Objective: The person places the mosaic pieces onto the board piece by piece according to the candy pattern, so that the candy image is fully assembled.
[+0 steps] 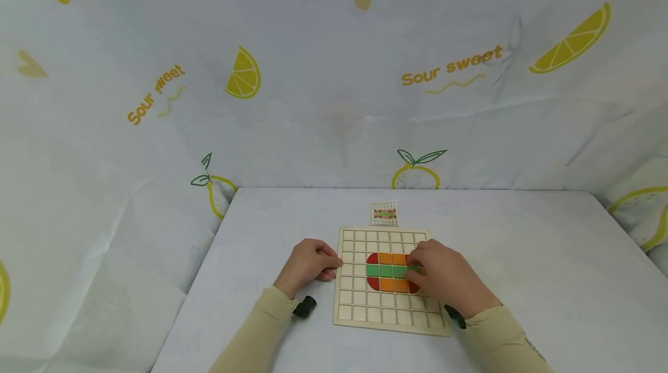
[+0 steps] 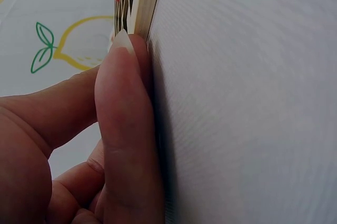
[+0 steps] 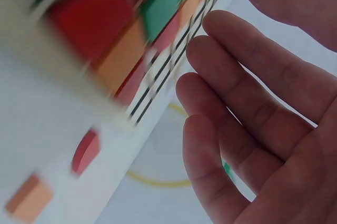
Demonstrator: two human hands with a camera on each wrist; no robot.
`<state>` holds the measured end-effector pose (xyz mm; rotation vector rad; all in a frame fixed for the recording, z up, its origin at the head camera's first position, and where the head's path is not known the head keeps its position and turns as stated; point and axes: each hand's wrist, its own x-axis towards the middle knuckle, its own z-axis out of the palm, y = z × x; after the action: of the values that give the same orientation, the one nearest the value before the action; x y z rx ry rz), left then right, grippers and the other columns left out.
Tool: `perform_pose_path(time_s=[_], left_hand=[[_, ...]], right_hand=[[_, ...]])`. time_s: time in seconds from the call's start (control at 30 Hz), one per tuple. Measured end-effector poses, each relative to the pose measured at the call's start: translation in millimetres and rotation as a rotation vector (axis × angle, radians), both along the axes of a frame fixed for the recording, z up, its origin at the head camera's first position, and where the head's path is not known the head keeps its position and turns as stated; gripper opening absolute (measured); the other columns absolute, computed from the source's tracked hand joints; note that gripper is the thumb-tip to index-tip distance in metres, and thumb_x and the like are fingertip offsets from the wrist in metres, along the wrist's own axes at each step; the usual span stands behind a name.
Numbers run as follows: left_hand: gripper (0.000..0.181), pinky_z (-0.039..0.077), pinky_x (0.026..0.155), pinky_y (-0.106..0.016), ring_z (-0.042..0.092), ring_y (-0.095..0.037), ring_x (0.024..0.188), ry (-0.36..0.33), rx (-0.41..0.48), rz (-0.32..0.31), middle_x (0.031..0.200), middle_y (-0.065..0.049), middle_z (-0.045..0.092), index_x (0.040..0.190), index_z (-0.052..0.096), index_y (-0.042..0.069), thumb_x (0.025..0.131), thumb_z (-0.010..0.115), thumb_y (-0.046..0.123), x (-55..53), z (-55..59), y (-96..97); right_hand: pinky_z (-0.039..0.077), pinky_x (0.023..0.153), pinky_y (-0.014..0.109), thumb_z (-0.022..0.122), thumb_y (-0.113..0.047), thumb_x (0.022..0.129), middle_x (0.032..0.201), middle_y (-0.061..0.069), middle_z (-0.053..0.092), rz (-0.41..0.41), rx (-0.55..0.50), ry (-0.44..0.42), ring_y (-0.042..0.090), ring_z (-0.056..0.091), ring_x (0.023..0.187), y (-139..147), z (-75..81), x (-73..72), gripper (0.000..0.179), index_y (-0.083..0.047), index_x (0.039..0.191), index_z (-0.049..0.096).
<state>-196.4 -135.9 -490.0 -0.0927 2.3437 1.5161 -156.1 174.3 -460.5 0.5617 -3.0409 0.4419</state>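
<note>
A square wooden grid board lies on the white table between the two hands. Red, orange and green tiles fill several cells near its middle, making a striped shape with rounded red corners. At the board's left edge my left hand pinches the rim between thumb and forefinger; the left wrist view shows the thumb against that rim. Over the shape's right side hovers my right hand, covering some tiles. In the right wrist view its fingers are spread and loosely bent, holding nothing visible.
Just behind the board lies a small printed card with a coloured grid pattern. Loose red and orange pieces show beside the board in the right wrist view. A white cloth with lemon prints hangs behind the table.
</note>
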Motion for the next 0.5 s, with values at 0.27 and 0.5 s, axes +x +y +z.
perform_pose_path(time_s=[0.27,0.5], left_hand=[[0.020,0.065,0.060,-0.024,0.072,-0.009,0.060,-0.006,-0.012,0.006,0.078,-0.007,0.077,0.099,0.075,0.005,0.090,0.089,0.015,-0.7,0.1,0.4],[0.020,0.065,0.060,-0.025,0.072,-0.009,0.060,-0.001,-0.007,-0.001,0.078,-0.007,0.077,0.099,0.075,0.004,0.090,0.089,0.014,0.2,-0.4,1.3]], right_hand=[[0.062,0.074,0.041,0.087,-0.026,0.091,0.089,-0.004,0.070,-0.111,0.018,-0.041,0.018,0.062,0.085,56.0,2.5,-9.4,0.014,-0.014,0.090,0.079],[0.062,0.073,0.042,0.086,-0.027,0.091,0.085,-0.001,0.070,-0.162,0.031,-0.105,0.018,0.060,0.080,77.2,-6.4,-16.2,0.020,-0.008,0.093,0.079]])
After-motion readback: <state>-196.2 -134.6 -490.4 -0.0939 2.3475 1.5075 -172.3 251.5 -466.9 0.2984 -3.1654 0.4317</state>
